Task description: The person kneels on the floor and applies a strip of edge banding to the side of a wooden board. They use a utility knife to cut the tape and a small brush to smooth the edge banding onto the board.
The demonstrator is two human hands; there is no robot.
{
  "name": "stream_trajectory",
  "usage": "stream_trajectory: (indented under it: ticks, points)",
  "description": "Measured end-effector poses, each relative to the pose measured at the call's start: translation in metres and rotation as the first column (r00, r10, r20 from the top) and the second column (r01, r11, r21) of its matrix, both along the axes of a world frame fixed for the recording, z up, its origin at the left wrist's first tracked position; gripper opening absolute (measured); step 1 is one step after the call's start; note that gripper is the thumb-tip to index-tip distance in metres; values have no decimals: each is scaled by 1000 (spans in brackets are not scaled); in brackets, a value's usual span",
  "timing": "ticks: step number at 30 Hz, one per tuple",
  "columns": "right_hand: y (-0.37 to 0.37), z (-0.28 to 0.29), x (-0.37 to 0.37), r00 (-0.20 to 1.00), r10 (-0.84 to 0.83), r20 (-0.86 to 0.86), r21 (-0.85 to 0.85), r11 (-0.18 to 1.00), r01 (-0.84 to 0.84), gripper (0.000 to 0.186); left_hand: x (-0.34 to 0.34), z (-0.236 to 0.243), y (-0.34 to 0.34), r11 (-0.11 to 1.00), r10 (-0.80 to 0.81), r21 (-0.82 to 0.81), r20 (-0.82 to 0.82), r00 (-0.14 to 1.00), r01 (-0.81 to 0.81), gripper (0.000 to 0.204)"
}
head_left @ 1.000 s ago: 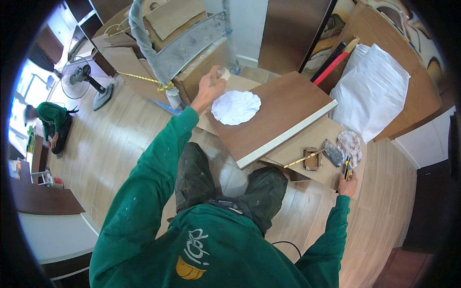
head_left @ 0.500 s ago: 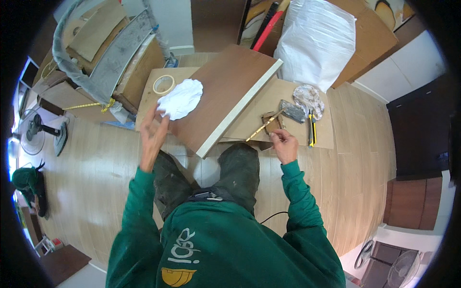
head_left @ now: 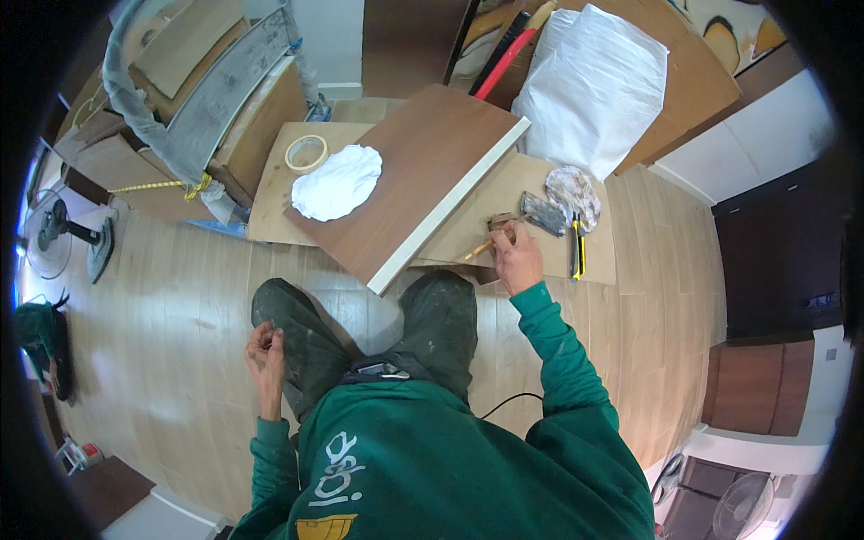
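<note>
My right hand (head_left: 517, 258) is closed on a thin yellowish stick (head_left: 478, 250), slender like a brush handle, beside a small brown open container (head_left: 500, 219). The fingers hide most of the stick and part of the container. My left hand (head_left: 265, 351) hangs by my left thigh, fingers curled together, with nothing visible in them. A crumpled white cloth (head_left: 337, 183) lies on the brown wood-look board (head_left: 414, 171), whose near right edge carries a pale strip (head_left: 450, 205). Past my right hand lie a dark grey block (head_left: 544, 213) and a stained rag (head_left: 573, 196).
A yellow-and-black utility knife (head_left: 577, 247) lies on the cardboard sheet (head_left: 454, 243) under the board. A masking tape roll (head_left: 307, 155) sits beside the cloth. Beyond stands a full white sack (head_left: 594, 90); boxes (head_left: 261, 126) are stacked at the left.
My left hand has left the white cloth, dropped back beside my thigh and curled its fingers. My right hand has moved slightly left and up onto the thin stick, which was lying across the container.
</note>
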State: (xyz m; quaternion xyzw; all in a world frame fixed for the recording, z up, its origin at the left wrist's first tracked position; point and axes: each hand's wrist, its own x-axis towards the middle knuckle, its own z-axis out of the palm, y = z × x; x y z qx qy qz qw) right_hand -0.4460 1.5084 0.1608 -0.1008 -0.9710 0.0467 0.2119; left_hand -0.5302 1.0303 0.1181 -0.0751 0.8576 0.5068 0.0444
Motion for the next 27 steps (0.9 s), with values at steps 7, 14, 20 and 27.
stream_trajectory:
  ticks: [7,14,20,27]
  points:
    - [16,17,10,961,-11,-277,-59,998,-6,27,4,14,13,997,-50,52,5,999,50,39]
    - [19,56,30,809,-298,-506,-632,767,-113,17,1,8,18,996,-58,69,-11,998,59,38]
    - [18,51,32,853,-308,-421,-757,637,-143,17,5,-3,23,993,-106,52,36,994,104,34]
    - [19,36,30,893,-293,-341,-763,641,-82,15,6,-9,26,995,-101,16,55,993,101,33]
